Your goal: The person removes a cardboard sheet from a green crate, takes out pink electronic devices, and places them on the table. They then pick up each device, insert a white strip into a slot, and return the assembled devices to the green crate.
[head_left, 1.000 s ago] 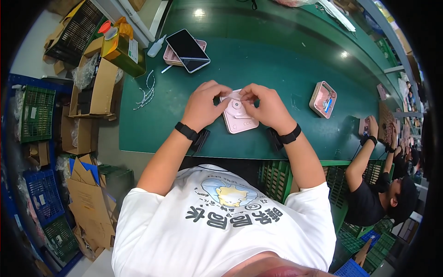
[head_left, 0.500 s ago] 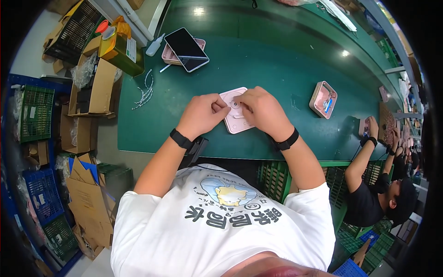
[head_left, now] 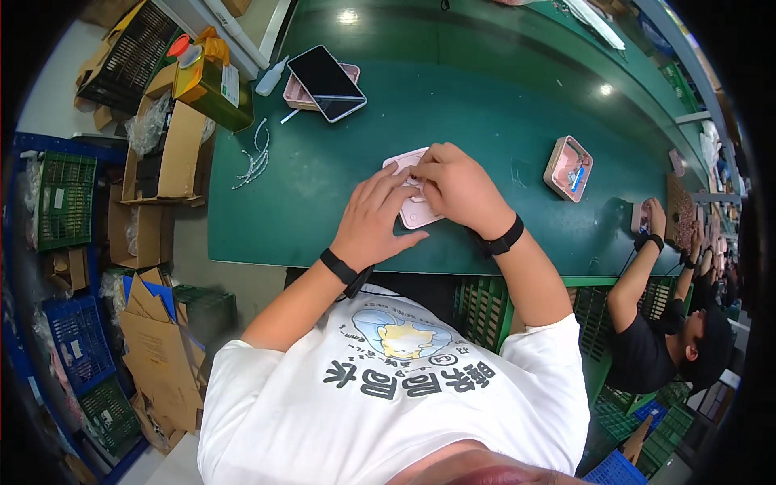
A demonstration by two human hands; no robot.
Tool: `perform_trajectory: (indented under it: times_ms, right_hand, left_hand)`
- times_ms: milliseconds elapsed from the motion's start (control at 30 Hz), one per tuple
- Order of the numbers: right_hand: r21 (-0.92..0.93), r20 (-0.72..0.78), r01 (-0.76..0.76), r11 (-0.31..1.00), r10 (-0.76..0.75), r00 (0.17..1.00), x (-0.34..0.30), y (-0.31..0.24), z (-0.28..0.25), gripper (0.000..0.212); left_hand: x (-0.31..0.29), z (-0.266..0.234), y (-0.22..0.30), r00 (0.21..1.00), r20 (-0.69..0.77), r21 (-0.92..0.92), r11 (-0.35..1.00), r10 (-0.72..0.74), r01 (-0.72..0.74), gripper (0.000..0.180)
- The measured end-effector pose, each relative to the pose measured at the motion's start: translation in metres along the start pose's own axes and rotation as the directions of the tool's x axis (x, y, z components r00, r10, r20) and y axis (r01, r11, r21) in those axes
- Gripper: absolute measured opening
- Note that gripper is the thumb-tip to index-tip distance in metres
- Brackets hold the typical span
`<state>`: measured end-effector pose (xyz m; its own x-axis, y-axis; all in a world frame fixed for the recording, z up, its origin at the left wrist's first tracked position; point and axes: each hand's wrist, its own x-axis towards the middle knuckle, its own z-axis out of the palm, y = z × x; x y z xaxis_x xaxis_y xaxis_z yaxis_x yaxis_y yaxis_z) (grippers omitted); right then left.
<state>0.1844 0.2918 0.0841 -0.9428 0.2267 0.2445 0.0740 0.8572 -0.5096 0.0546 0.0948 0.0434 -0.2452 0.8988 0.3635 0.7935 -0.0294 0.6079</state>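
Observation:
A flat pink square panel with rounded corners [head_left: 418,215] lies on the green workbench in front of me. Laid over its left side is my left hand [head_left: 370,220], its fingers stretched out across the surface and its thumb apart. My right hand [head_left: 467,191] reaches over from the right with bent fingers closed near the middle of the panel. Whatever those fingertips hold, if anything, is hidden. Both hands cover most of the panel's upper part.
A phone [head_left: 326,83] lies across a pink tray [head_left: 301,99], with a white squeeze bottle [head_left: 272,78] beside it. White cords [head_left: 257,158] lie at left. A pink box [head_left: 558,166] holds small parts. A co-worker's hand [head_left: 657,217] is at far right.
My left hand has gone from a closed pinch at the panel's left edge to fingers spread over it. My right hand stays over the panel's middle, slightly shifted.

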Motion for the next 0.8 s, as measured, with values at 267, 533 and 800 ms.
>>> perform_trajectory:
  times_ms: [267, 533, 800]
  right_hand:
    - [0.186, 0.076, -0.137, 0.973, 0.124, 0.989, -0.004, 0.007, -0.005, 0.024]
    - [0.103, 0.102, -0.296, 0.95, 0.286, 0.953, -0.001, -0.008, -0.004, 0.021]
    - [0.165, 0.112, -0.256, 0.953, 0.239, 0.964, 0.002, 0.008, -0.007, 0.018]
  left_hand:
    - [0.003, -0.014, -0.018, 0.994, 0.109, -0.088, 0.996, -0.024, 0.034, 0.093]
    - [0.007, -0.022, -0.024, 0.979, 0.203, -0.094, 0.994, -0.03, 0.05, 0.102]
    - [0.017, -0.027, -0.021, 0.967, 0.221, 0.055, 0.989, 0.125, -0.14, 0.079]
